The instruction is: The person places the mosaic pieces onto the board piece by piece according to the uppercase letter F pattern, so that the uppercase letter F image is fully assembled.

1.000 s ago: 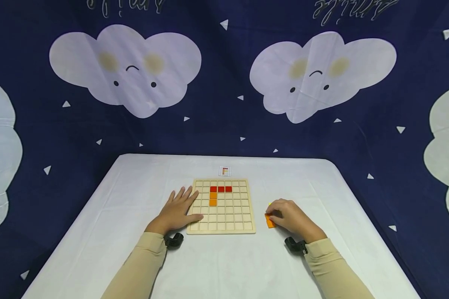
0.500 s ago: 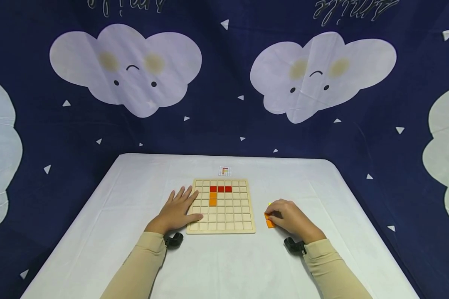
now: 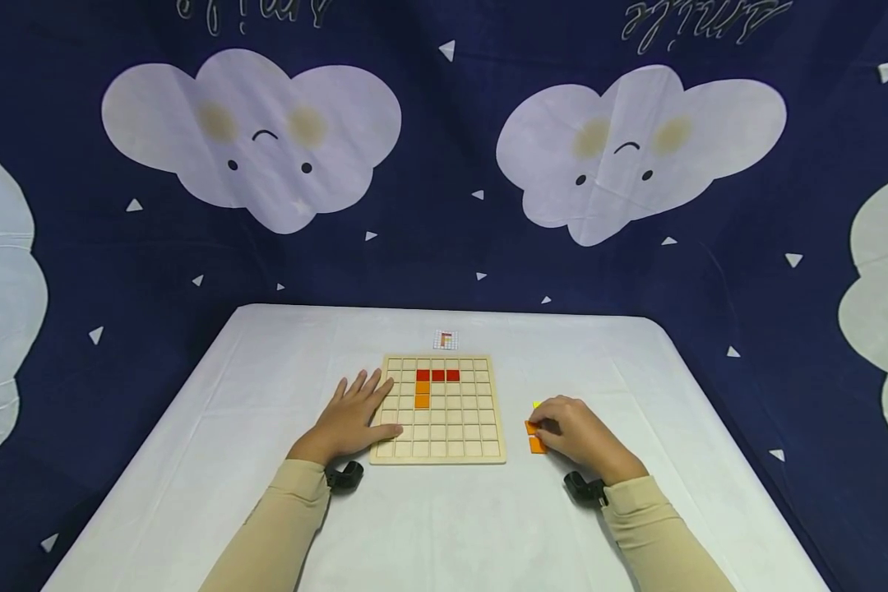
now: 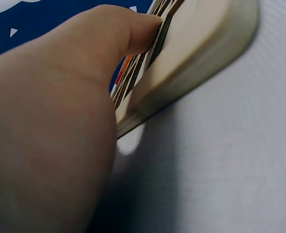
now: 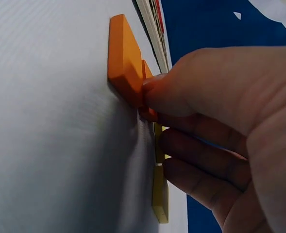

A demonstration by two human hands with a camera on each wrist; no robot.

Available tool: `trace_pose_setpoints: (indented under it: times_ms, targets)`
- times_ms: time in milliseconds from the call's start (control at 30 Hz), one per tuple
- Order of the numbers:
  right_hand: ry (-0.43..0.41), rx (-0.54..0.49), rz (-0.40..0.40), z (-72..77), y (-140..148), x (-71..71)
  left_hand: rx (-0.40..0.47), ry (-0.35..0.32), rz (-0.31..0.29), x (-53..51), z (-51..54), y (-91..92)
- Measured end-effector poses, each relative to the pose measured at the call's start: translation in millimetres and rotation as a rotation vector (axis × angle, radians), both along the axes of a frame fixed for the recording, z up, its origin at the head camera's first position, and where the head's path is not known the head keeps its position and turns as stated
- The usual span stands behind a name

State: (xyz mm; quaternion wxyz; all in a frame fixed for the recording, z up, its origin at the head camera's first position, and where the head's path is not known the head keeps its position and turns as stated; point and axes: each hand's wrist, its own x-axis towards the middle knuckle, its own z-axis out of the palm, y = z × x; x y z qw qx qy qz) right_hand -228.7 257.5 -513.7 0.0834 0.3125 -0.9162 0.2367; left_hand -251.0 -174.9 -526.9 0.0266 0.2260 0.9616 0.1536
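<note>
My left hand [image 3: 344,423] lies with fingers spread over the left edge of a wooden grid board [image 3: 468,423]. In the left wrist view its thumb [image 4: 143,31] rests on the board's rim. Three red tiles [image 3: 438,376] form a row in the board, and two orange tiles [image 3: 423,394] run down from the row's left end. Right of the board, my right hand [image 3: 580,432] pinches an orange tile [image 5: 149,114], partly hidden by the thumb. A second orange tile [image 5: 123,58] lies on the cloth beside it. Yellow tiles [image 5: 160,194] sit under the other fingers.
A small printed pattern card [image 3: 446,339] lies behind the board. White cloth [image 3: 444,526] covers the table. A dark blue curtain [image 3: 444,271] with clouds hangs behind it. Black wrist cameras [image 3: 585,488] are strapped at both wrists.
A narrow gap now shows between the two orange tiles by the right hand. The left hand and the board's tiles stay in place.
</note>
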Motion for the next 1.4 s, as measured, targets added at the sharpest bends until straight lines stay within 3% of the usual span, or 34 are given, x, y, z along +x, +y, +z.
trace_pose_setpoints:
  times_ms: [267, 667, 1067, 1400]
  targets:
    - [0.026, 0.033, -0.017, -0.1, -1, 0.1, 0.005, 0.017, 0.001, -0.8, -0.8, -1.1]
    - [0.072, 0.0, -0.041, 0.5, -6, 0.1, 0.018, 0.022, -0.005, 0.2, -0.2, -0.3]
    - [0.048, 0.004, 0.035, 14.7, -31, -9.9, 0.003, 0.01, 0.008, -1.4, -2.1, 1.2]
    - [0.058, -0.014, 0.147, 13.7, -73, -18.4, 0.034, 0.045, 0.005, -2.2, -9.0, -1.1]
